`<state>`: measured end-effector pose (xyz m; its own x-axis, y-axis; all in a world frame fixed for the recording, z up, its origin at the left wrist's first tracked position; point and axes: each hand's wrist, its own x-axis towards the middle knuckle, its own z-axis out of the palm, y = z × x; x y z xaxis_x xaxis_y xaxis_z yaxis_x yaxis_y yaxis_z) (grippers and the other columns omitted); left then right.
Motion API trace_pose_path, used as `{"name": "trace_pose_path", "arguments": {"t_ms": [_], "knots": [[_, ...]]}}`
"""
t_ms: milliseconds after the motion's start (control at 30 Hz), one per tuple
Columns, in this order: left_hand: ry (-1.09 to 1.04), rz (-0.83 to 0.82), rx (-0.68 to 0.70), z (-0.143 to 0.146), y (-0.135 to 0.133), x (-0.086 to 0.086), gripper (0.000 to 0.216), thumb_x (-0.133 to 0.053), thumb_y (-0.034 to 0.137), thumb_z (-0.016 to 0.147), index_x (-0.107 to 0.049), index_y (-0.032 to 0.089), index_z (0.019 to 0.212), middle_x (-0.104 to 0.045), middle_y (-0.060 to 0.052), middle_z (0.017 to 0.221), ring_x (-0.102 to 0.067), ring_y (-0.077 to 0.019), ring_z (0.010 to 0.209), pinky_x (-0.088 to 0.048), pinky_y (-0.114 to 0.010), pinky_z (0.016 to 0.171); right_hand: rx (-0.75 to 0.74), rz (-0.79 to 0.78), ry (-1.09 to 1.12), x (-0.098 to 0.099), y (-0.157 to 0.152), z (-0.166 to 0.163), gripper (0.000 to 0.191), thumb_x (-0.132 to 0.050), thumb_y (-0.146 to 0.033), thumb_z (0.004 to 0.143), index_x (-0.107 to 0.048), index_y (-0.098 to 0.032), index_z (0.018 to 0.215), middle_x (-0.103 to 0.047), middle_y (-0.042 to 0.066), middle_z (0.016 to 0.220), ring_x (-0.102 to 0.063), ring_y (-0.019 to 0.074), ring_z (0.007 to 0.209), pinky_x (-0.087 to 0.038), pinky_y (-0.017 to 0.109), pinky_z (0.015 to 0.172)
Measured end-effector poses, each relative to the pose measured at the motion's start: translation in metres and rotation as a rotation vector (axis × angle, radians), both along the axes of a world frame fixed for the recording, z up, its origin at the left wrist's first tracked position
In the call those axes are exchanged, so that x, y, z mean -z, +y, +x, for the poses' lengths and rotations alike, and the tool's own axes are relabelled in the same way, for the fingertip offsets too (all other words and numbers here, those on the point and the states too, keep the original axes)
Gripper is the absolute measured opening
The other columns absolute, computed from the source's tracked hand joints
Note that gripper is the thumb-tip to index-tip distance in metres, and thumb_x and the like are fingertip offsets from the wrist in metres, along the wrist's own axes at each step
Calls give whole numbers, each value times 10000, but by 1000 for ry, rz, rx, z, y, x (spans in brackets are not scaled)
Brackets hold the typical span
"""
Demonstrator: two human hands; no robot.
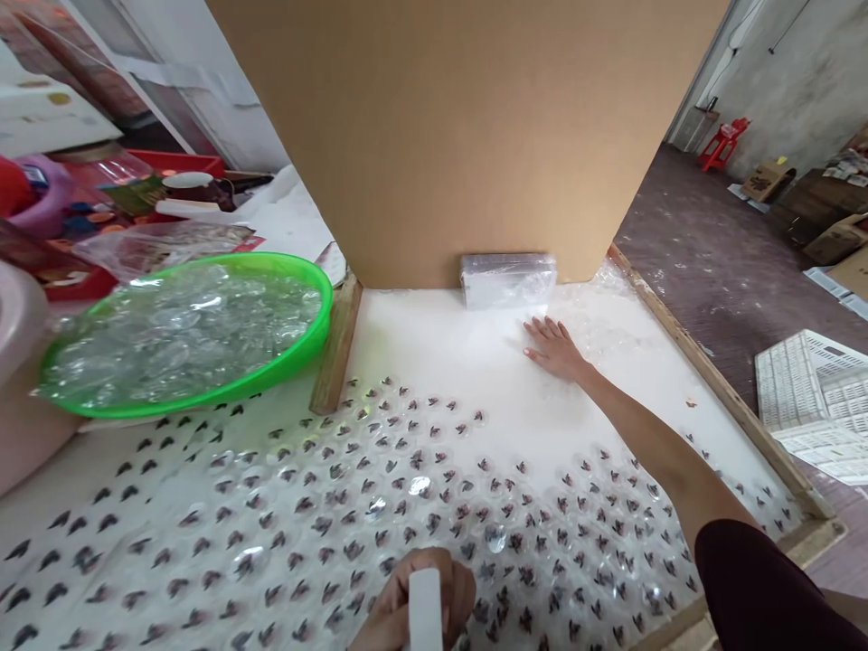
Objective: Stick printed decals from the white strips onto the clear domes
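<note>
My right hand [554, 349] lies palm down on the white tabletop [502, 375], its fingers spread and nothing in them. Just beyond its fingertips is a clear plastic-wrapped stack [508, 280], leaning against a large cardboard sheet [475, 136]. At the bottom centre, my left hand [444, 579] is closed around a white strip-like piece [425, 608]; its lower end runs out of the picture. Under and around the left hand, many clear round plastic pieces [322, 524] with small dark and reddish marks cover the table. Some of them overlap.
A green basin [203, 402] full of clear plastic pieces stands at left, beside a pale tub [23, 380]. Wooden strips [719, 380] edge the table at right, and a shorter wooden strip [337, 348] lies near the basin. A white crate [814, 389] sits on the floor.
</note>
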<state>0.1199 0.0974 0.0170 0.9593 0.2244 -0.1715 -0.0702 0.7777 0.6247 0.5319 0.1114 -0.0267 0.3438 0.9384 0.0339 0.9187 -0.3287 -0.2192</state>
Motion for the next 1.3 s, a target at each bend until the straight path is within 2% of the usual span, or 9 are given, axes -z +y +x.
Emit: {"name": "trace_pose_path", "arguments": {"t_ms": [267, 433, 533, 633, 733, 867, 967, 1100, 1300], "knots": [[75, 28, -84, 7, -9, -13, 470, -806, 532, 642, -522, 174, 534, -413, 29, 435, -339, -88, 426, -244, -250, 484, -156, 51, 92, 1, -43, -44, 722, -305, -681, 941, -251, -298, 1550, -170, 13, 1625, -48, 278, 1512, -32, 490, 1229], [91, 76, -79, 9, -8, -1, 501, -801, 571, 614, -502, 179, 525, -409, 27, 433, -321, -92, 435, -233, -246, 469, -230, 81, 192, -4, -57, -66, 689, -287, -661, 957, -239, -315, 1551, -210, 13, 1613, -108, 259, 1508, -37, 503, 1228], [67, 87, -73, 11, -8, 8, 488, -792, 567, 629, -511, 178, 538, -419, 27, 456, -327, -87, 429, -231, -241, 456, -237, 157, 237, -10, -56, -65, 636, -228, -600, 993, -212, -307, 1557, -273, 19, 1595, -189, 216, 1494, -61, 488, 1231], [69, 87, -72, 11, -8, 8, 472, -787, 555, 640, -517, 178, 552, -419, 29, 473, -342, -86, 429, -237, -237, 453, -189, 246, 215, -17, -49, -42, 606, -208, -560, 1007, -212, -307, 1557, -317, 19, 1577, -244, 195, 1477, -83, 481, 1232], [132, 94, -83, 10, -8, 3, 494, -789, 562, 628, -492, 178, 535, -398, 29, 456, -314, -86, 433, -249, -240, 457, -8, 273, 137, -18, -37, 6, 641, -197, -571, 996, -225, -265, 1559, -310, 46, 1580, -232, 216, 1482, -103, 489, 1225], [223, 110, -99, 8, -6, 3, 504, -795, 596, 586, -502, 190, 531, -399, 20, 457, -306, -103, 450, -255, -266, 477, 329, 179, 78, -9, -23, 76, 701, -188, -582, 979, -252, -182, 1552, -228, 103, 1606, -189, 283, 1491, -152, 529, 1200], [226, 123, -110, 7, -4, 8, 523, -788, 625, 564, -488, 199, 513, -381, 21, 442, -309, -110, 443, -267, -285, 498, 428, 73, 42, 1, -19, 104, 713, -215, -561, 974, -238, -146, 1554, -212, 139, 1604, -192, 326, 1485, -184, 572, 1177], [206, 87, -138, 8, -4, 7, 537, -787, 634, 562, -483, 195, 503, -359, 22, 432, -284, -109, 450, -257, -283, 493, 315, 13, -34, 10, -22, 100, 674, -238, -540, 976, -206, -216, 1566, -203, 81, 1613, -176, 302, 1492, -169, 547, 1193], [168, 4, -121, 12, -7, -8, 465, -808, 563, 601, -542, 190, 521, -394, 17, 468, -299, -110, 473, -206, -280, 500, 39, 17, -1, 6, -39, 53, 698, -243, -583, 979, -228, -199, 1561, -191, 53, 1619, -134, 253, 1505, -116, 445, 1226]]}}
